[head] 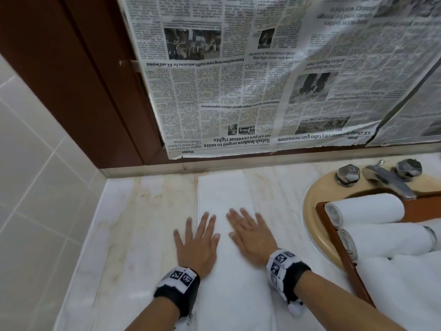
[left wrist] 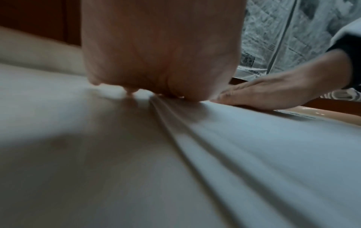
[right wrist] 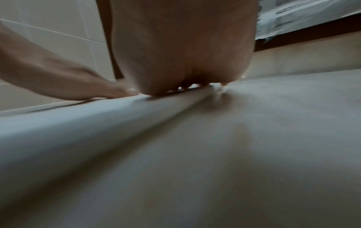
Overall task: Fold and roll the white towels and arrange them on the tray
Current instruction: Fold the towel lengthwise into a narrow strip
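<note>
A wooden tray (head: 334, 237) is set over the beige sink (head: 310, 211) at the right edge of the countertop (head: 143, 223). Two rolled white towels are held in it: one rolled towel (head: 367, 209) at the far end and a second rolled towel (head: 386, 240) just beside it, nearer the front. More loose white cloth (head: 405, 287) is heaped at the tray's near end.

The countertop is pale marble with brownish stains. It is bounded on the left by a tiled wall (head: 31, 163) and at the back by a dark wooden panel (head: 71, 80) and a surface covered with newspaper (head: 262, 80).

A folded white towel (head: 224, 192) is laid as a long strip from the back edge toward the front edge, near the middle of the countertop. The left hand (head: 198, 244) is pressed flat on the strip's left border, fingers straight and spread. The right hand (head: 250, 235) is laid flat on the strip beside it, fingers likewise extended; nothing is gripped by either. The towel's layered edge is seen under the palm in the left wrist view.

A chrome faucet (head: 389, 180) with two knobs is mounted behind the sink.
</note>
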The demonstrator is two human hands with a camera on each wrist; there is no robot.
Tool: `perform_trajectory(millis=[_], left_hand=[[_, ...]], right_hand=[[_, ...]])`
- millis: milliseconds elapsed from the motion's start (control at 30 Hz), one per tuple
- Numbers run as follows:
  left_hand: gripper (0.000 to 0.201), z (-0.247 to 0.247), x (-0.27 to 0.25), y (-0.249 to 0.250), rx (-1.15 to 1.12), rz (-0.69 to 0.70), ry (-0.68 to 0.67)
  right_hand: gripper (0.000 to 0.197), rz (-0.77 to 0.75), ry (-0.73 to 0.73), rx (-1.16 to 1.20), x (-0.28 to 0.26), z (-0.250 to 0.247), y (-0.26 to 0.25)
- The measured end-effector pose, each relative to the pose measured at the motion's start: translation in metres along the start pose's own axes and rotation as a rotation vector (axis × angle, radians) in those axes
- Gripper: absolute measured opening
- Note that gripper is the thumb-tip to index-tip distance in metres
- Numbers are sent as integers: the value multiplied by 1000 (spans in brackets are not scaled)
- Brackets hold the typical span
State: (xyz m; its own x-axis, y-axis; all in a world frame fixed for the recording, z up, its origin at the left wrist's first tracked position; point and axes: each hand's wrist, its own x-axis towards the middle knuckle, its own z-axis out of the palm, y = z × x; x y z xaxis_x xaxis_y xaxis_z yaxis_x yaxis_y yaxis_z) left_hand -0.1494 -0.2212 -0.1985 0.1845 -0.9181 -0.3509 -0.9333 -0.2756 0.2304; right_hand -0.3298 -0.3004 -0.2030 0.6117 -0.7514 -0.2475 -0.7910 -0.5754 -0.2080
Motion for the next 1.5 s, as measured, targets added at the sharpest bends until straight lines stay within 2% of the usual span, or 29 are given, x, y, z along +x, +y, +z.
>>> perform_trajectory(millis=[133, 233, 333, 400, 467, 533, 633, 733, 833, 900, 1000, 1100, 1167, 1333, 1433, 1500], left_hand=[[56, -15, 19, -17, -34, -65, 32], [55, -27, 45, -10, -52, 39, 98], [54, -31, 74, 6, -17, 116, 73], [53, -33, 88, 9, -7, 91, 56], [53, -38, 96, 4, -12, 57, 31], [53, -43, 101, -5, -23, 21, 10], [54, -50, 101, -23, -81, -62, -4], [55, -48, 80, -27, -132, -76, 14], [54, -33, 40, -11, -99, 50, 14], [59, -17, 14, -4, -44, 101, -14], [57, -5, 1, -16, -8, 58, -2], [54, -9, -5, -33, -59, -48, -5], [55, -10, -18, -33, -96, -82, 16], [58, 23, -92, -11, -48, 160, 4], [61, 37, -112, -7, -3, 119, -110], [65, 34, -107, -8, 36, 90, -71]], right_hand=[[59, 228, 40, 43, 18, -20, 35], [69, 154, 50, 59, 32, -29, 15], [70, 54, 15, 29, 55, -25, -7], [73, 73, 7, 8, 69, -25, -8], [67, 102, 3, -6, 78, -29, 2], [57, 172, 16, 19, 81, -32, 20], [55, 304, 9, 85, 78, -39, 39], [57, 302, 32, 125, 59, -35, 25], [61, 140, 4, 83, 31, -21, -10], [64, 90, -45, 46, 16, -11, -20], [62, 158, -50, 50, 4, -8, -3], [56, 297, -34, 81, -15, -11, 17], [57, 343, 3, 138, -36, -11, 12], [61, 147, 7, 142, -103, 16, -46], [66, 97, -17, 99, -119, 38, -50], [71, 104, -4, 64, -113, 38, -42]])
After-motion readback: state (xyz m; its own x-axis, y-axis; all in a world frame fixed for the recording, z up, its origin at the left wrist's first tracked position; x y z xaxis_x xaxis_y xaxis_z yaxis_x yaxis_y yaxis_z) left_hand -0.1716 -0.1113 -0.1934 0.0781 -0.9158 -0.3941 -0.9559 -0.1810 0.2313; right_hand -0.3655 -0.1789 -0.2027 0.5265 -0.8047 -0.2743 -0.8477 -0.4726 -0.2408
